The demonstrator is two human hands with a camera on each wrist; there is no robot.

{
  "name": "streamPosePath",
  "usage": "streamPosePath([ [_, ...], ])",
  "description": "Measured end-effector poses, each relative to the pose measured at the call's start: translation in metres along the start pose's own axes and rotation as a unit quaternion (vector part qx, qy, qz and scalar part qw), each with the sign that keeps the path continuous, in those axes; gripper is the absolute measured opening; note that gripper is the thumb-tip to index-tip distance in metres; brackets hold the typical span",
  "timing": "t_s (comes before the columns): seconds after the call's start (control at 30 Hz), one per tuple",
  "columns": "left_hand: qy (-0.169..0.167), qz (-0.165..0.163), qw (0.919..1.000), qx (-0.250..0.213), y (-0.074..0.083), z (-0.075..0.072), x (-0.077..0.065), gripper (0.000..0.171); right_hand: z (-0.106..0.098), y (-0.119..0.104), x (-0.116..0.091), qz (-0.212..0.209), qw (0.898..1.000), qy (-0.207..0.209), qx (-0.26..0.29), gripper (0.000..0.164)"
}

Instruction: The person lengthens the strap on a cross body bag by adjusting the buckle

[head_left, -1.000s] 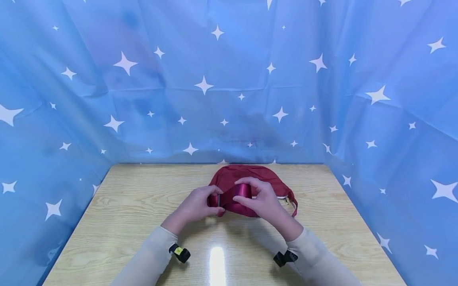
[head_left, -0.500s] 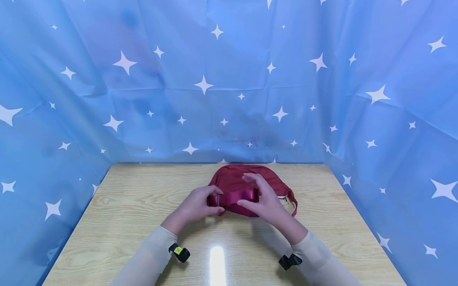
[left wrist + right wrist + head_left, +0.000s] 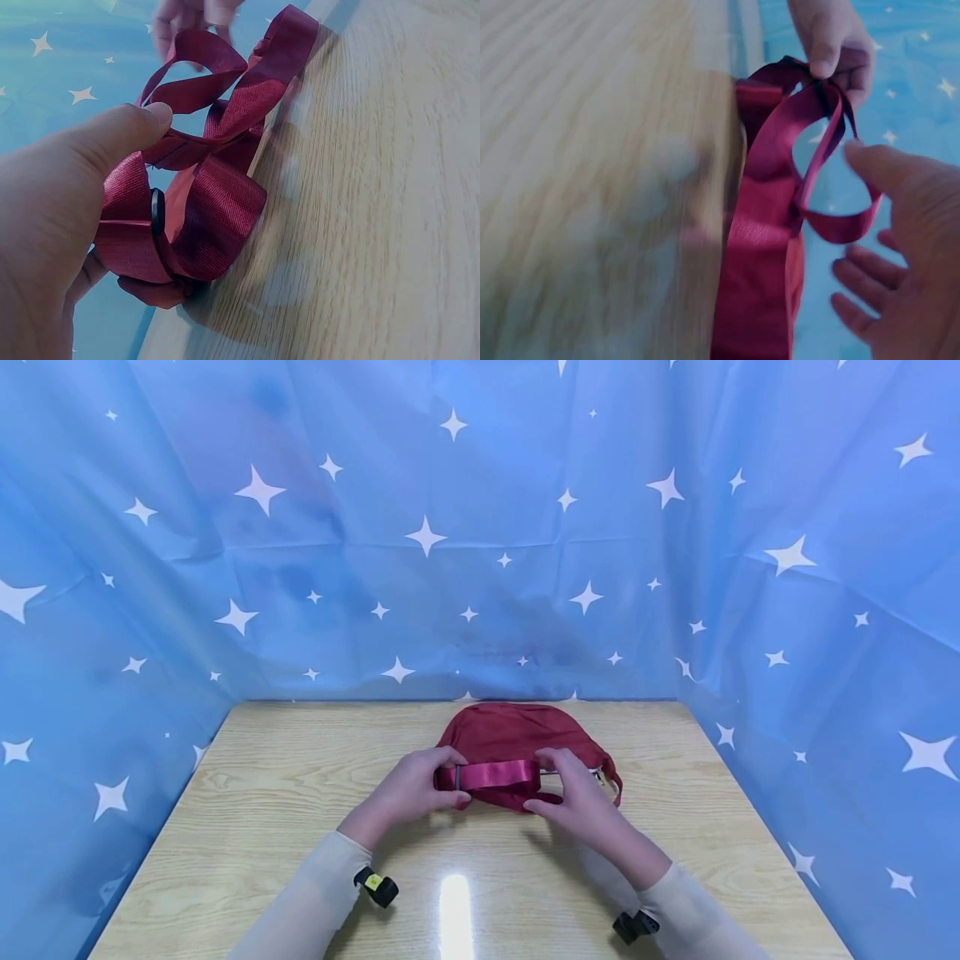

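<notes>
A dark red zippered bag (image 3: 521,731) lies towards the back of the table. In front of it my left hand (image 3: 405,792) pinches its shiny red strap (image 3: 495,774) between thumb and fingers, beside a black slider buckle (image 3: 157,211). The strap hangs in several loops in the left wrist view. My right hand (image 3: 577,797) is at the strap loop's right end, thumb and fingers spread apart. In the right wrist view its thumb comes close to the loop; whether it touches is unclear. Part of the bag's front is hidden by the strap and hands.
The light wooden table (image 3: 285,802) carries a bright light reflection near its front. Blue cloth with white stars (image 3: 480,527) hangs behind it and along both sides. At the bag's right end are a zipper (image 3: 597,774) and a small side loop (image 3: 618,785).
My right hand has let go of the strap and moved to the right, its fingers opening. The strap's loop now stretches further right. My left hand has kept its hold almost in place.
</notes>
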State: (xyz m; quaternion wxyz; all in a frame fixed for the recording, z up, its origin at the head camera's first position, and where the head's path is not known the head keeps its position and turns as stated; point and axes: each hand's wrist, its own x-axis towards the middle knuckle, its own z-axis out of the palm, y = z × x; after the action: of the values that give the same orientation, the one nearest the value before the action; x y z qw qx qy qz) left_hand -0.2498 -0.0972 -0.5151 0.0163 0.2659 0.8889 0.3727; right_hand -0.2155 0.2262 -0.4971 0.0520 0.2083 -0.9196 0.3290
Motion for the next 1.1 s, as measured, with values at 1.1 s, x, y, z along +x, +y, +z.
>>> streamPosePath([
  [1.1, -0.006, -0.011, 0.9999, 0.005, -0.002, -0.002, -0.001, 0.042, -0.001, 0.045, -0.015, -0.04, 0.991, -0.038, -0.123, 0.024],
])
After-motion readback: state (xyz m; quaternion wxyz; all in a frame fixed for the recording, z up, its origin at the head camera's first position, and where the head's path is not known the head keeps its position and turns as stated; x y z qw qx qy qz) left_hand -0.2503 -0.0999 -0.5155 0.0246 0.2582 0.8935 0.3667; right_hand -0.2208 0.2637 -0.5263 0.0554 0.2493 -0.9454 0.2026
